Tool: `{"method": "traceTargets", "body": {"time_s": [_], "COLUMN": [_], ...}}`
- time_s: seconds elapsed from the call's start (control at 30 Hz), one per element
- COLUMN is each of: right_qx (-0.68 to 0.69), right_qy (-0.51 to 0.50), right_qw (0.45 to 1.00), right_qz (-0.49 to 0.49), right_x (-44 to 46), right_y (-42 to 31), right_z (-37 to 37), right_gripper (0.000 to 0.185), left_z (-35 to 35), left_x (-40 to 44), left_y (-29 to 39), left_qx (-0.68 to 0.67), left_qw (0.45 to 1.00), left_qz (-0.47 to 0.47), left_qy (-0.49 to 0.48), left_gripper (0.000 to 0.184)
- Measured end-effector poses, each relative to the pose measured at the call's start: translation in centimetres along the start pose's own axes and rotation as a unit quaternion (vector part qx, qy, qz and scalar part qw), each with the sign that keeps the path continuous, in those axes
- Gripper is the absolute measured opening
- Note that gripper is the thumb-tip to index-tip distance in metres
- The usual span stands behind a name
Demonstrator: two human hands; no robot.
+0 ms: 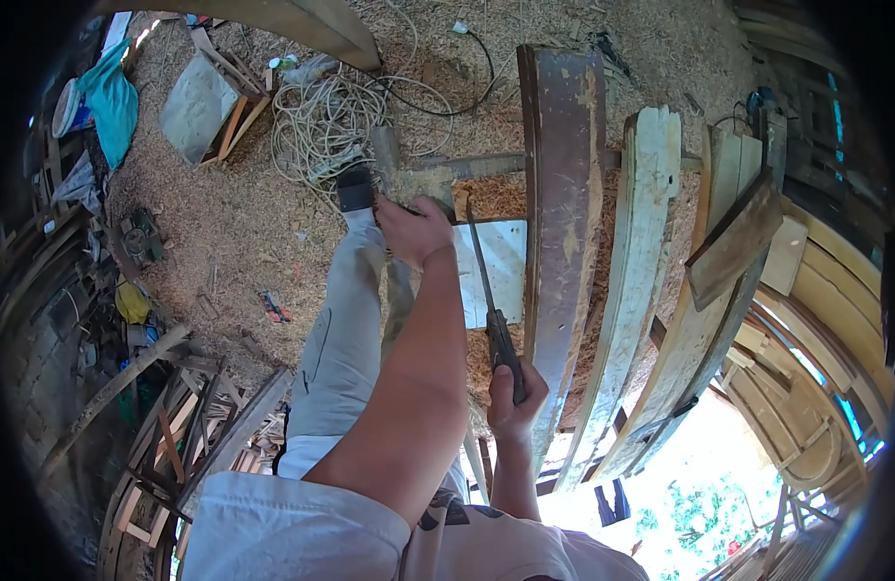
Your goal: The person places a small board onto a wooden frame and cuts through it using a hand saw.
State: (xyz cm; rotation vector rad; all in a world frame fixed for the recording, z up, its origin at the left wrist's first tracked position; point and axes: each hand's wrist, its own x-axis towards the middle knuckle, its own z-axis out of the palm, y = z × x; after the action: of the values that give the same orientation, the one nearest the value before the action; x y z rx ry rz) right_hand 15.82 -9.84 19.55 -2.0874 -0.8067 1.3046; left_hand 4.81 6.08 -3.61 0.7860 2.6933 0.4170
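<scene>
My right hand (517,397) is wrapped round the dark handle of a long, narrow-bladed tool (483,266). Its blade points away from me, crossing over a white board (506,252), and the tip reaches a small light wooden piece (462,203). I cannot tell whether the tip touches it. My left hand (416,230) is reached forward beside the dark shoe (354,188) on my foot, its fingers curled. A dark thing shows by those fingers, but what they hold is hidden.
Right of the blade lie a brown-painted plank (567,194) and a worn whitish plank (646,213), with more boards beyond. A tangled pale cord (322,121) lies ahead on the shavings-covered ground (234,223). Wooden frames (167,455) stand at the lower left.
</scene>
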Motion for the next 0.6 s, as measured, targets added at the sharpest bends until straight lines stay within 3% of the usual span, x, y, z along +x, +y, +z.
{"method": "traceTargets", "body": {"time_s": [0.6], "right_qx": [0.003], "right_qy": [0.020], "right_qw": [0.999], "right_qz": [0.031], "right_x": [0.3], "right_y": [-1.8], "right_z": [0.4], "right_gripper": [0.030], "left_z": [0.3], "left_x": [-0.3], "left_y": [0.1], "left_qx": [-0.011], "left_qw": [1.000], "left_qz": [0.004], "left_qy": [0.017], "left_gripper": [0.059]}}
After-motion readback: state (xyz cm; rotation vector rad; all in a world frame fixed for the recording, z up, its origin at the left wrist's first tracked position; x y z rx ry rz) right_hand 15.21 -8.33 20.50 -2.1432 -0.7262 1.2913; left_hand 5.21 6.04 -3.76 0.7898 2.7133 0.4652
